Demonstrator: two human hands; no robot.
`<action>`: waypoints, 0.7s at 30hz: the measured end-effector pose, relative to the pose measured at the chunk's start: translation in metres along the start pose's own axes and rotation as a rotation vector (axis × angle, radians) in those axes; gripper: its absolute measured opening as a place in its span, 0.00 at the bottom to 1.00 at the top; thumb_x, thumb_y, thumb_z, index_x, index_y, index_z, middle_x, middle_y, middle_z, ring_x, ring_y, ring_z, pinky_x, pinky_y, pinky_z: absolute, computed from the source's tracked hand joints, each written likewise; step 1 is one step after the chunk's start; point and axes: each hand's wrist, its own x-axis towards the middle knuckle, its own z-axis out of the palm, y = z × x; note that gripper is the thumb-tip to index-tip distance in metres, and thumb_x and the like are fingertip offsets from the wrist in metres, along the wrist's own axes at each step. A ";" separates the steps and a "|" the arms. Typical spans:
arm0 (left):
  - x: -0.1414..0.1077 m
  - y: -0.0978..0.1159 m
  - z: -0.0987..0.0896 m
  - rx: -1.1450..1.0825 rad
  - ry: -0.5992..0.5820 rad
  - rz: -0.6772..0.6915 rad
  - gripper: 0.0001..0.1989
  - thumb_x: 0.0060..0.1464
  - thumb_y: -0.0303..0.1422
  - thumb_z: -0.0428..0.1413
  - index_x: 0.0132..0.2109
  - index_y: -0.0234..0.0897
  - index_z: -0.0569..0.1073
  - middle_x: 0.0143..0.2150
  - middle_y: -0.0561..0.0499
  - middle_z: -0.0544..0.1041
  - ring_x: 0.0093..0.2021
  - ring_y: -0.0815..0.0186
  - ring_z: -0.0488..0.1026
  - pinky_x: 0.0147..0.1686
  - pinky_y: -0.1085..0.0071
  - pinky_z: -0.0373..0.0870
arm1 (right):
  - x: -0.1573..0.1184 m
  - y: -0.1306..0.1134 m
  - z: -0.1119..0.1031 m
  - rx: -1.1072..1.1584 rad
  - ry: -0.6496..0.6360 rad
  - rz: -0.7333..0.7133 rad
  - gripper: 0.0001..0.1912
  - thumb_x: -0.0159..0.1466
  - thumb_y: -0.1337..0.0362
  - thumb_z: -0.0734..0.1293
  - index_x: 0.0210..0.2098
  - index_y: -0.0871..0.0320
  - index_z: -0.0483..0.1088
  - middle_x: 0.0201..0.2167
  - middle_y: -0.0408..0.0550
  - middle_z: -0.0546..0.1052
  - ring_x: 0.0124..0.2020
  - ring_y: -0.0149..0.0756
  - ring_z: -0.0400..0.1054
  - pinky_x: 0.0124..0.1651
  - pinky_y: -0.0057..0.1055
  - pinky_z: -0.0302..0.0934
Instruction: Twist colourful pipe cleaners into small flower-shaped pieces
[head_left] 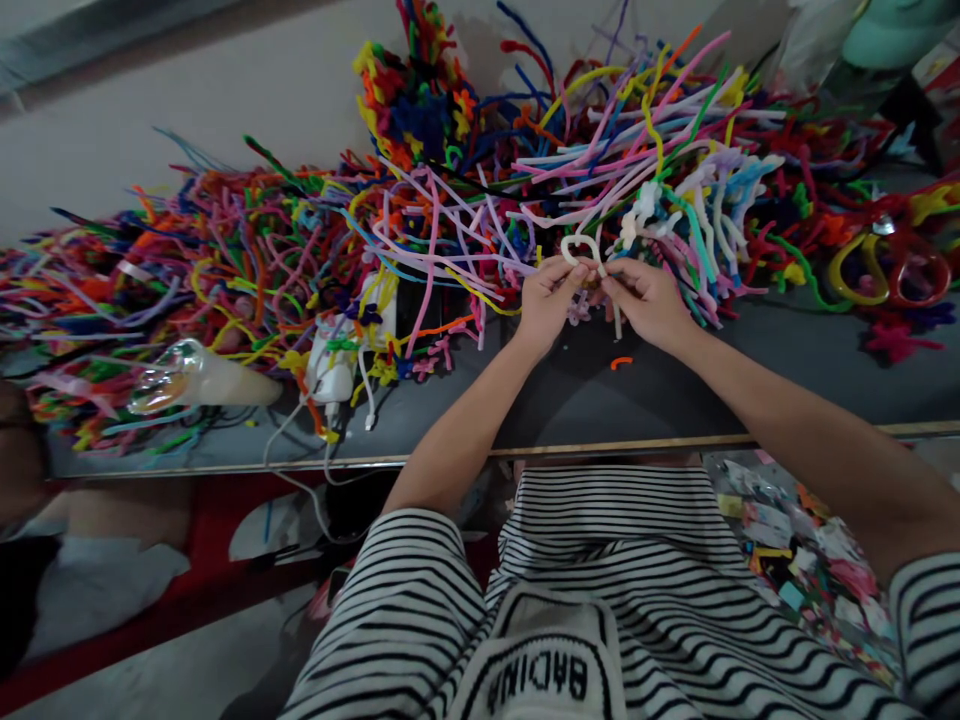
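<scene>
A white pipe cleaner (581, 241) is bent into a loop, with one end hanging below my fingers. My left hand (550, 298) pinches it from the left side. From the right, my right hand (646, 302) grips the same piece, fingertips close to the left ones. Something small and brownish shows between the fingers, too small to make out. Just under the hands on the grey table (577, 400) lies a short orange pipe cleaner piece (622, 362). A bunch of white, blue and green pipe cleaners (705, 220) sits right behind my right hand.
Heaped pipe cleaners (262, 230) of many colours line the table's back. Scissors (889, 270) with yellow and red handles lie at right. A plastic cup (217, 378) and a white charger (331, 368) with cables are at left. Another person's arm (21, 455) shows at far left.
</scene>
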 end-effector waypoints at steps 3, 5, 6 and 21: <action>0.000 0.002 0.000 0.036 0.039 0.017 0.13 0.60 0.48 0.65 0.41 0.45 0.86 0.44 0.49 0.84 0.55 0.61 0.78 0.59 0.62 0.71 | 0.000 0.001 -0.001 0.008 0.000 0.012 0.28 0.64 0.34 0.70 0.45 0.51 0.80 0.32 0.46 0.81 0.24 0.34 0.71 0.27 0.33 0.68; 0.001 0.002 0.000 0.014 0.014 0.013 0.13 0.59 0.47 0.66 0.41 0.44 0.85 0.43 0.49 0.84 0.53 0.61 0.78 0.59 0.61 0.72 | 0.001 0.002 -0.001 -0.009 0.026 0.007 0.27 0.64 0.35 0.70 0.43 0.52 0.81 0.32 0.47 0.82 0.24 0.34 0.71 0.28 0.32 0.68; 0.001 0.001 0.000 -0.001 -0.005 0.009 0.13 0.59 0.48 0.66 0.40 0.43 0.85 0.43 0.48 0.84 0.52 0.61 0.79 0.57 0.62 0.72 | 0.001 0.003 -0.001 -0.015 0.035 0.008 0.27 0.64 0.36 0.71 0.42 0.53 0.81 0.32 0.47 0.82 0.24 0.33 0.70 0.28 0.32 0.68; -0.002 0.007 0.006 -0.088 -0.162 -0.017 0.25 0.57 0.59 0.62 0.32 0.40 0.82 0.36 0.49 0.78 0.37 0.65 0.75 0.42 0.67 0.75 | -0.004 -0.004 0.000 -0.046 0.032 0.060 0.29 0.60 0.35 0.73 0.28 0.57 0.78 0.18 0.42 0.73 0.18 0.28 0.64 0.22 0.27 0.57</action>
